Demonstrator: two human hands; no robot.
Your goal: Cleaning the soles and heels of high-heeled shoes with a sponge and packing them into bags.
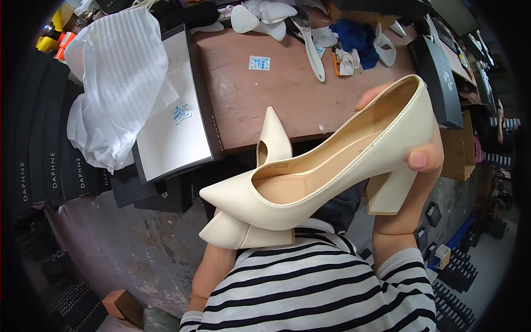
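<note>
A cream pointed-toe high-heeled shoe (pixel 343 171) with a block heel is held up in front of me, toe to the left. My right hand (pixel 426 157) grips it around the heel end, thumb on the near side and fingers behind. Beneath and behind it is a matching second shoe (pixel 275 137), its toe pointing away and its heel toward me. My left hand (pixel 220 255) is at the heel end of this second shoe, holding it up over my lap. The shoes hide most of that hand, including its fingers.
An open shoe box (pixel 174 124) with white tissue paper (pixel 119 83) stands left on the brown table (pixel 227 72). A white-handled brush (pixel 312 55), blue cloth (pixel 357 41) and white inserts (pixel 265 19) lie at the back. Dark boxes (pixel 41 138) stack at left; another box (pixel 437 77) is at right.
</note>
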